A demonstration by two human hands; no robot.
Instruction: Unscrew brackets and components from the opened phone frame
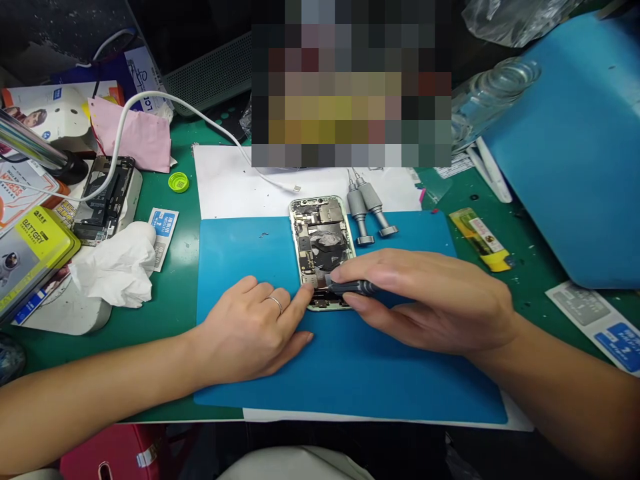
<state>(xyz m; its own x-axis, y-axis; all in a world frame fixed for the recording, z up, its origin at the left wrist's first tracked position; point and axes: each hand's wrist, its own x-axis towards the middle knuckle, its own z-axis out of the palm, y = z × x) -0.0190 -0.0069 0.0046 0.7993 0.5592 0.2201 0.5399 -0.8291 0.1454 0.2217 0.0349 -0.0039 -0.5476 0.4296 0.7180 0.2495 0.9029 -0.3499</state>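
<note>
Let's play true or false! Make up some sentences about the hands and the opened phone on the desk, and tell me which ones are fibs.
1. The right hand holds a dark-handled tool. True.
2. The left hand has a fingertip at the lower left of the opened phone. True.
3. The ring is on the right hand. False: the ring is on the left hand.
4. Most of the opened phone lies over the blue mat. True.
5. The round cap is pink. False: the round cap is yellow-green.

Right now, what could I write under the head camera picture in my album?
The left hand touches an opened phone on a blue mat; the right hand holds a dark tool.
</note>
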